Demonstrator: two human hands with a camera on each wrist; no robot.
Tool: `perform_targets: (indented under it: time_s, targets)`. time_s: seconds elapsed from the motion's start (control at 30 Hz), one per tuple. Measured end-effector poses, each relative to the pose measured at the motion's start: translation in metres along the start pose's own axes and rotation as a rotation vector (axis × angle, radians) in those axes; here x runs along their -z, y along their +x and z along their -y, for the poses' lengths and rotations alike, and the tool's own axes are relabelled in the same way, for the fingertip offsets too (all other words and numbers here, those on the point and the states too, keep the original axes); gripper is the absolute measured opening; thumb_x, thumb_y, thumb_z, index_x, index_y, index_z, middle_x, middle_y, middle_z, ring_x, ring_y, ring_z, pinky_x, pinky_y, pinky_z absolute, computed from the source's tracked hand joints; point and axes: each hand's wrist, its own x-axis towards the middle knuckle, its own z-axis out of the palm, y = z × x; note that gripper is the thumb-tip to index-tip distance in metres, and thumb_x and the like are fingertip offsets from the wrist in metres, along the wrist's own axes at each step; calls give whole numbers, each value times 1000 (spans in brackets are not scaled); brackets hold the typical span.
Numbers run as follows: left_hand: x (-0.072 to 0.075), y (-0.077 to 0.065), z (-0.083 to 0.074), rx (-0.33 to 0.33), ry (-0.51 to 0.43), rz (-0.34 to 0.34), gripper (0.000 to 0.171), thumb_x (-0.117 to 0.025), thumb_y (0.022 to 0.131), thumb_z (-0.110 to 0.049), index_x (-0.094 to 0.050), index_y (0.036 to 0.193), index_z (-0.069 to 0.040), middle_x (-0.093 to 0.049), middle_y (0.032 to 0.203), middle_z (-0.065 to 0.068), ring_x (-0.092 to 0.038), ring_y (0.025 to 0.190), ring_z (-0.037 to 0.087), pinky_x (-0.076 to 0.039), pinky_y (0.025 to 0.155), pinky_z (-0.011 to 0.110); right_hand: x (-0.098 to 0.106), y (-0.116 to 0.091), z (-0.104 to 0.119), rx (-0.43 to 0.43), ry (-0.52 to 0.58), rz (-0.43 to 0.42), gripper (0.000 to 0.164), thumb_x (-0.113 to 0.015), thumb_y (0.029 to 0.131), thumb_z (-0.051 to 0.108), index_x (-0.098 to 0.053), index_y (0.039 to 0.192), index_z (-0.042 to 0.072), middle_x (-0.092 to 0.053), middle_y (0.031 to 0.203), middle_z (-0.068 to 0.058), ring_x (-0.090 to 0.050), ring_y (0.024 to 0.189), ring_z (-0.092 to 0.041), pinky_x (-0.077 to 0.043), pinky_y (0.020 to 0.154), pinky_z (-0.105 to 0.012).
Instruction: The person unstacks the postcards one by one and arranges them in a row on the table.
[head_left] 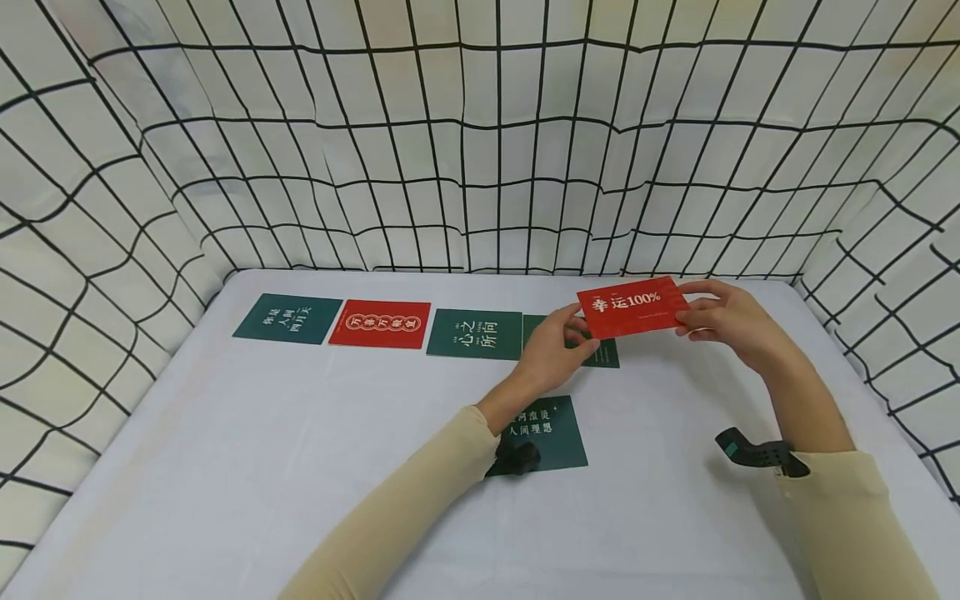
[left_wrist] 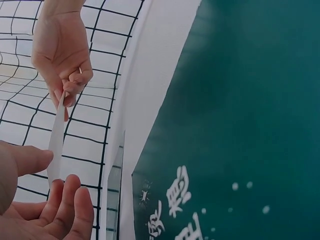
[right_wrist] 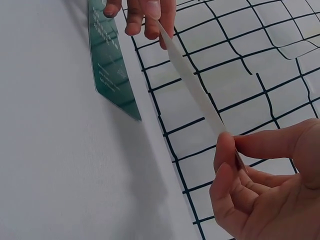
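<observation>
Holding a red rectangular card with white print [head_left: 633, 312] up off the white cloth-covered table [head_left: 300, 467] at one o'clock from me, I pinch its nine o'clock end between the thumb and fingers of my left hand [head_left: 553, 348] and its three o'clock end in my right hand [head_left: 735, 321]. Partly hidden by my left hand and the held card lies a dark green card with small lettering [head_left: 606, 354]. Running toward nine o'clock from it are a dark green card with large white characters [head_left: 495, 333], a red card with a white linked-circle design [head_left: 384, 335] and a dark green card with three lines of characters [head_left: 315, 317]. Toward seven o'clock from the held card, a dark green card with two lines of characters [head_left: 562, 446] lies flat, partly covered by my left wrist.
</observation>
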Motion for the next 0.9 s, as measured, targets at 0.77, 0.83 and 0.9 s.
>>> perform_targets:
  time_s: [0.77,0.83,0.9]
  targets:
    - [-8,5,1,10,-5,41,67,-67,102,-18,-36,160,-4,-64,131,10,-63,106,15,-56,85,20,9,3,-11,-35,-69,21,68,-56,107,37,-32,160,2,-51,149,-28,-68,92,-4,-58,84,-19]
    - [-9,5,1,9,-8,45,67,-67,102,-18,-36,160,-4,-65,131,9,-64,107,16,-56,86,20,10,4,-12,-43,-74,25,68,-56,107,37,-32,160,2,-50,150,-27,-67,95,-5,-59,86,-21]
    - [-10,6,2,8,-7,50,67,-67,102,-18,-36,160,-4,-65,131,9,-64,107,16,-56,86,20,12,5,-14,-49,-79,26,68,-56,107,38,-32,160,3,-49,151,-26,-66,97,-7,-59,87,-22]
